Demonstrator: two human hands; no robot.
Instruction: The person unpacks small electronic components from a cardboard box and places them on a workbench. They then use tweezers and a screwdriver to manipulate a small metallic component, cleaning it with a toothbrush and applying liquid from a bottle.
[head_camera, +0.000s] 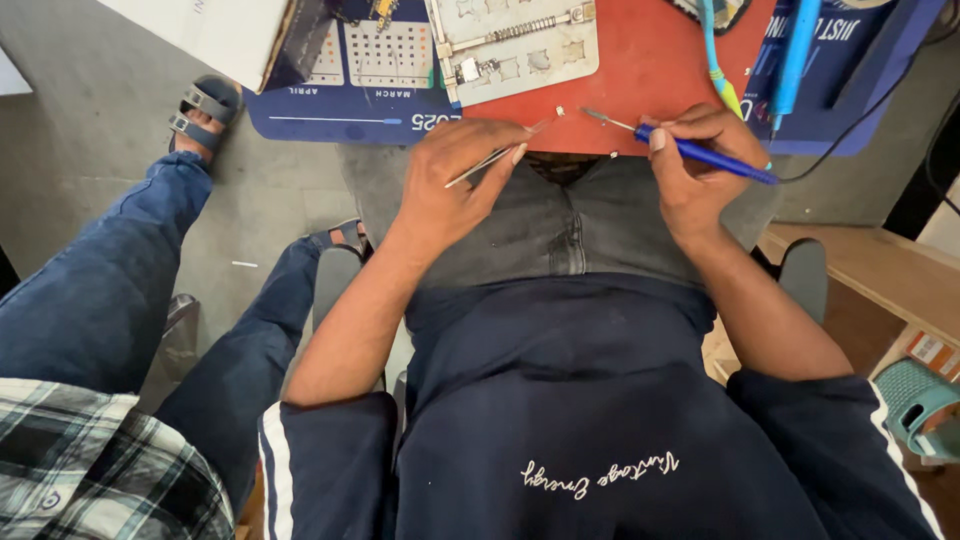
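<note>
Left hand (455, 175) fingers pinch tweezers (490, 160); right hand (695, 165) fingers grip blue soldering iron (700, 152)

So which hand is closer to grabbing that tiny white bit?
Left hand: its tweezers point almost at the bit on the red mat; the right hand holds a blue iron.

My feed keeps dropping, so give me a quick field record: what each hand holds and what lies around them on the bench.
left hand: pinches metal tweezers, tips toward a tiny white part
right hand: grips a blue soldering iron, tip pointing left over the red mat
behind the hands: metal board holder on the mat
far right: second blue tool, upright
left of mat: blue desk calendar
bystander: a person's jeans-clad leg at left
</note>
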